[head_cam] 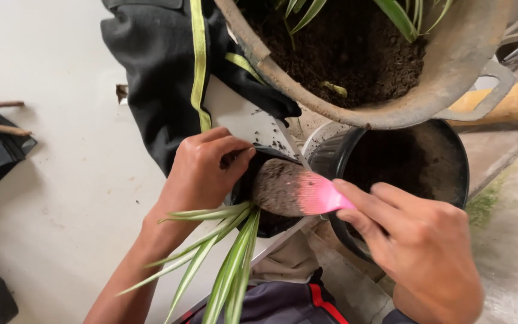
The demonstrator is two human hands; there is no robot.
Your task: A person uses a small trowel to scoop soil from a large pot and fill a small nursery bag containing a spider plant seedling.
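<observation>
Nearest, striped leaves [223, 258] trail toward the viewer from a small black pot [259, 198], gripped at its rim by the closed left hand [202, 174]. The right hand [415, 240] pinches a pink scoop [298, 191]; its long axis runs right to left, the soil-coated tip over the small pot, nearer the left hand. Beyond sit a black bucket [451, 162] lined with soil and a rusty basin [451, 72] of soil with green shoots.
</observation>
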